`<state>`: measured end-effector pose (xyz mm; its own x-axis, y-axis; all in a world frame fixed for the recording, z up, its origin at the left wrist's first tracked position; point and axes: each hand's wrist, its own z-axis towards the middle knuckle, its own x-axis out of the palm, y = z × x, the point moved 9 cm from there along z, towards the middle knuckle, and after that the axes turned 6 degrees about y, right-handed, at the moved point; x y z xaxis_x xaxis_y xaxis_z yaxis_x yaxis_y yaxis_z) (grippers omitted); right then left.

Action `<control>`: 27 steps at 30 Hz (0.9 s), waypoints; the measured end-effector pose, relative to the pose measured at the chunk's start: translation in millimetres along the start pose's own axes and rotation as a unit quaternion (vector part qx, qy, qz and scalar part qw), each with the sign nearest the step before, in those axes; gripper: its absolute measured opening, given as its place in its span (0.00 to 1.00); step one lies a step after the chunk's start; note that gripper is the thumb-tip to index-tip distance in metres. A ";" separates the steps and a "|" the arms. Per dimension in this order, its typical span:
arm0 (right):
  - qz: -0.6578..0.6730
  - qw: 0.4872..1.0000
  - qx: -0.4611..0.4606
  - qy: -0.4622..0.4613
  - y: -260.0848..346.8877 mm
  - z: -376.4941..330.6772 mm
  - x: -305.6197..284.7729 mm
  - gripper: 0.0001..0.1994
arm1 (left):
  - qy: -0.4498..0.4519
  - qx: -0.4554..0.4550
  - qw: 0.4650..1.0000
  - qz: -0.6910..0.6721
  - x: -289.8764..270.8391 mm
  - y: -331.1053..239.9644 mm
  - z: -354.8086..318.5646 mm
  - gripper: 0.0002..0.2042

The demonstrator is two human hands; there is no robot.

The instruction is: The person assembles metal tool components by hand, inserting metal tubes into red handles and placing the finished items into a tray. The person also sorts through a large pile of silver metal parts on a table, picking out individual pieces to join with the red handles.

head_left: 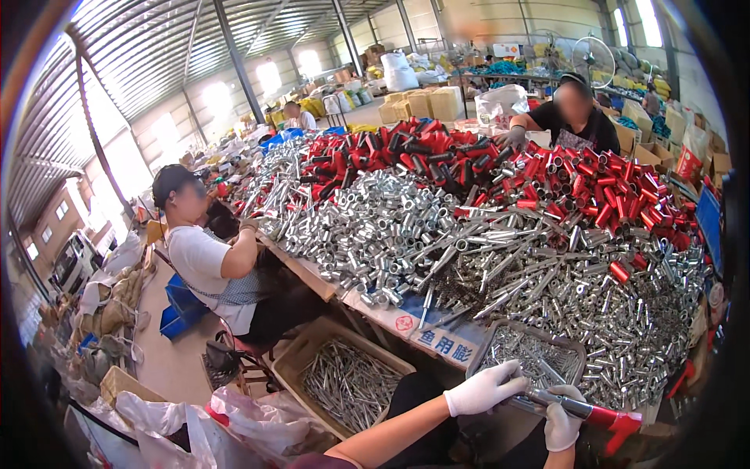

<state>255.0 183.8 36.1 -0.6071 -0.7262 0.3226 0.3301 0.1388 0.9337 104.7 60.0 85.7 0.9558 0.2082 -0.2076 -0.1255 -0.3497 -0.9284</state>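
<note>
In my white-gloved right hand (562, 424) is a silver cylindrical tool with a red end (613, 418), possibly a powered driver; my fingers wrap round its metal body. The tool lies roughly level, its silver front pointing left. My left hand (488, 388), also gloved in white, is at that front end with thumb and fingers pinched together. Whatever sits between those fingertips is too small to make out. Just beyond both hands is a shallow grey tray (580, 356) of small metal fasteners, at the table's near edge.
Silver sleeves (383, 227), long metal bolts (500, 266) and red tubes (617, 191) heap over the table. A tan crate (285, 367) of metal rods stands left of my legs. One co-worker (211, 258) sits at left, another (578, 117) across the table. Plastic bags (250, 422) lie lower left.
</note>
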 end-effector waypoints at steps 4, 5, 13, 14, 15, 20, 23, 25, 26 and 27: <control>-0.017 0.998 0.044 0.050 -0.2 0.1 11.3 0.14 | 0.066 0.155 0.984 0.053 13.4 -15.7 -4.2 0.12; -0.012 0.997 0.065 0.043 -5.5 -1.3 9.6 0.13 | 0.091 0.123 0.987 0.051 16.8 -8.8 -4.1 0.12; 0.109 0.991 0.047 -0.067 -13.2 -9.0 3.0 0.16 | -0.109 0.379 0.907 0.150 8.6 -77.4 -45.0 0.15; 0.127 0.987 0.037 -0.090 -16.0 -10.9 -4.0 0.16 | -0.108 0.379 0.907 0.150 6.3 -78.7 -41.9 0.15; 0.125 0.987 0.040 -0.091 -16.8 -9.8 -4.5 0.16 | -0.028 0.217 0.963 0.158 7.9 -50.9 -17.0 0.16; 0.089 0.993 0.058 -0.055 -7.7 -8.5 6.7 0.15 | -0.083 0.393 0.891 0.214 12.5 -65.8 -34.5 0.14; 0.064 0.996 0.047 -0.042 -10.5 -6.0 4.1 0.15 | -0.075 0.313 0.932 0.167 4.7 -49.8 -22.4 0.13; 0.048 0.997 0.049 -0.019 -12.1 -3.7 7.2 0.15 | -0.017 0.201 0.966 0.162 14.8 -30.2 -8.8 0.12; 0.062 0.996 0.063 -0.026 -14.2 -5.4 6.0 0.15 | 0.009 0.205 0.967 0.150 18.2 -31.5 -9.7 0.12; 0.077 0.993 0.078 -0.032 -16.9 -8.0 6.1 0.14 | -0.010 0.276 0.945 0.176 19.5 -43.9 -16.6 0.13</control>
<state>251.4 171.6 21.1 -0.6046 -0.6448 0.4676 0.3088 0.3514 0.8838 133.3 64.2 127.5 0.8246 0.1869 -0.5339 -0.5593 0.1287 -0.8189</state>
